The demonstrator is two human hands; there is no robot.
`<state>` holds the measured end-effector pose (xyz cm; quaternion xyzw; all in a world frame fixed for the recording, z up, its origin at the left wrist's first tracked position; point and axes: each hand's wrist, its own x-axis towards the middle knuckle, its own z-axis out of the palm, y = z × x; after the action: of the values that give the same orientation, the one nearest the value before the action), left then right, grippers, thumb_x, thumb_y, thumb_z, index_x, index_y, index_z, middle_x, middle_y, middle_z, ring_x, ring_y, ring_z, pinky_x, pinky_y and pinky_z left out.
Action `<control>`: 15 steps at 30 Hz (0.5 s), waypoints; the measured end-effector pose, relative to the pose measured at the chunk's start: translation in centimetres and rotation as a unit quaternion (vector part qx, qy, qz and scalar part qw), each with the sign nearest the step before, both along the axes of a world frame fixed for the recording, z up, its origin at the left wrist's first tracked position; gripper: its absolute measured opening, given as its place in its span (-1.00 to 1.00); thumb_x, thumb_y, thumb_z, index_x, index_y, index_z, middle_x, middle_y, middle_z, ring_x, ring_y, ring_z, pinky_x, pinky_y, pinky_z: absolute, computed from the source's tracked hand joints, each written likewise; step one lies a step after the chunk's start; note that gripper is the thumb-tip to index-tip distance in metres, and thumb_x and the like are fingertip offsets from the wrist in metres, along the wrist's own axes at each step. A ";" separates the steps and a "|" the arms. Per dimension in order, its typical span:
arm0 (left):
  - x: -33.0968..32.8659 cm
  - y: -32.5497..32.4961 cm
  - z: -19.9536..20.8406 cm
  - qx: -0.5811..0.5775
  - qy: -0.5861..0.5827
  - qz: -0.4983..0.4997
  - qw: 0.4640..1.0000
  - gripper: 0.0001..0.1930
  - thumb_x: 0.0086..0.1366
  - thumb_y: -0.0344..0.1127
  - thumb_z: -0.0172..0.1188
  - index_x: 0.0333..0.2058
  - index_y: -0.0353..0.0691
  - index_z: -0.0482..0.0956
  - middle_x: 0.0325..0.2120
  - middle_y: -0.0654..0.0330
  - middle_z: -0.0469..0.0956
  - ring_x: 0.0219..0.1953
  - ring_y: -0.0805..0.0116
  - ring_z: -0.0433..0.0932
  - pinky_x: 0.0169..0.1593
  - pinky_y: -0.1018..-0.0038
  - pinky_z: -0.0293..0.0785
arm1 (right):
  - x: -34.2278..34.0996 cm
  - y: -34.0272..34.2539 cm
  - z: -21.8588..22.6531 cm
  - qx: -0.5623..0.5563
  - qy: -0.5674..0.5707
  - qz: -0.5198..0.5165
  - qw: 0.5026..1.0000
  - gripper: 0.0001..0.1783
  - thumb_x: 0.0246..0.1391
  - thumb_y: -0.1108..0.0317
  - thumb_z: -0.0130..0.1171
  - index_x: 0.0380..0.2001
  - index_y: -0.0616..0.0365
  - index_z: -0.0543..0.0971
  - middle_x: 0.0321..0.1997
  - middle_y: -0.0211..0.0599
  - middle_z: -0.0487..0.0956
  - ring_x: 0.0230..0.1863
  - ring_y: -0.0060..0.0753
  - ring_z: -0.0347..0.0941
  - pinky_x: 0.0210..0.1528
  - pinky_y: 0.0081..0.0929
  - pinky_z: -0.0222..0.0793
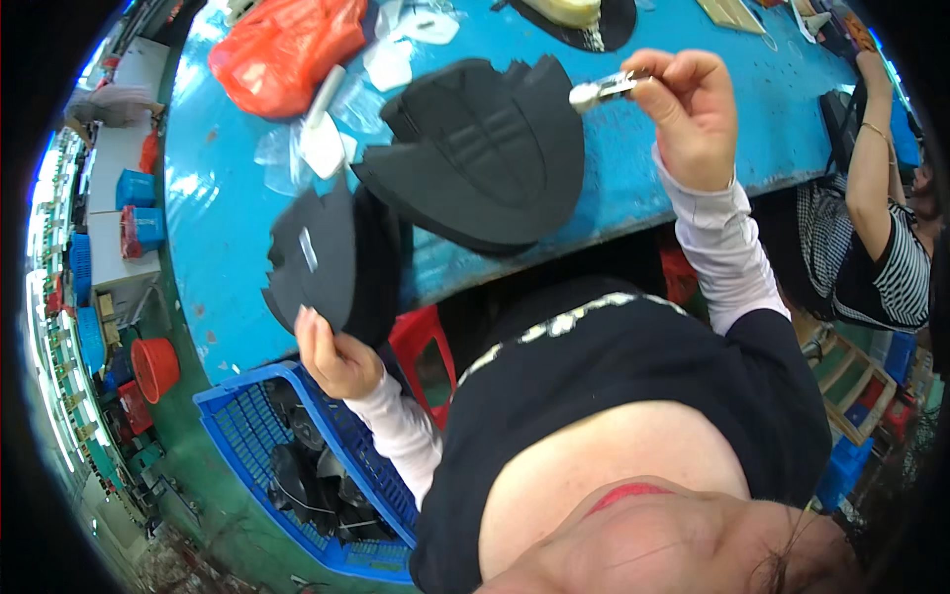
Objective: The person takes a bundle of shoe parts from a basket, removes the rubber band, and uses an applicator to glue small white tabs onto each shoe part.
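Note:
My right hand (697,119) is raised over the table, thumb and fingers pinching a short silvery tool with a whitish rounded tip (600,91). That tip sits by the right edge of a big stack of black foam-like sheets (485,148), curved on one side and jagged on the other. To its left stands a second, smaller black stack (315,259) with a small shiny strip on its top sheet. My left hand (338,358) is closed at the near edge of this smaller stack, fingertips on its top sheet; the thumb is hard to make out.
An orange-red plastic bag (289,54), clear film and white pieces (322,147) lie on the blue table (223,247). A blue basket (233,421) of black parts stands below its near edge, beside a red stool (424,342). At the far right sits another person (876,178).

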<state>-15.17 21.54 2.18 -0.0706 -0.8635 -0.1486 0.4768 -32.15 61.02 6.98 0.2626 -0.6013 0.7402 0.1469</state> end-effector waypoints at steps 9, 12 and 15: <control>1.7 1.7 2.6 -0.009 -0.095 0.065 0.993 -0.61 -0.06 -0.42 0.02 -0.21 -0.30 0.63 -0.10 0.03 0.62 0.00 -0.05 0.50 0.18 0.13 0.26 | -6.9 1.0 0.4 0.097 0.068 -0.192 0.974 -0.69 0.16 0.67 0.17 -0.14 0.19 0.31 -0.06 -0.07 0.58 -0.10 -0.44 0.54 0.03 -0.50 0.47; -0.9 5.2 4.2 0.019 -0.124 -0.081 0.989 -0.70 0.02 -0.46 0.23 -0.19 -0.28 0.63 -0.11 0.03 0.61 -0.02 -0.02 0.54 0.10 0.16 0.39 | -13.4 1.9 -0.8 0.273 0.056 -0.331 0.902 -0.81 0.12 0.46 0.25 -0.27 0.12 0.42 -0.41 -0.27 0.55 -0.37 -0.40 0.54 -0.30 -0.43 0.45; -3.9 9.2 5.1 -0.020 -0.161 -0.212 0.964 -0.68 0.06 -0.36 0.42 -0.17 -0.30 0.66 -0.10 0.05 0.62 0.01 0.02 0.55 0.09 0.23 0.43 | -18.2 3.4 -2.9 0.340 0.132 -0.323 0.873 -0.79 0.08 0.44 0.26 -0.26 0.12 0.43 -0.40 -0.12 0.55 -0.35 -0.05 0.55 -0.29 -0.26 0.45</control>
<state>-19.06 30.79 7.31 -0.2370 -0.8967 -0.2386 0.2877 -50.30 64.46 4.11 0.1830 -0.8422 0.3600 0.3573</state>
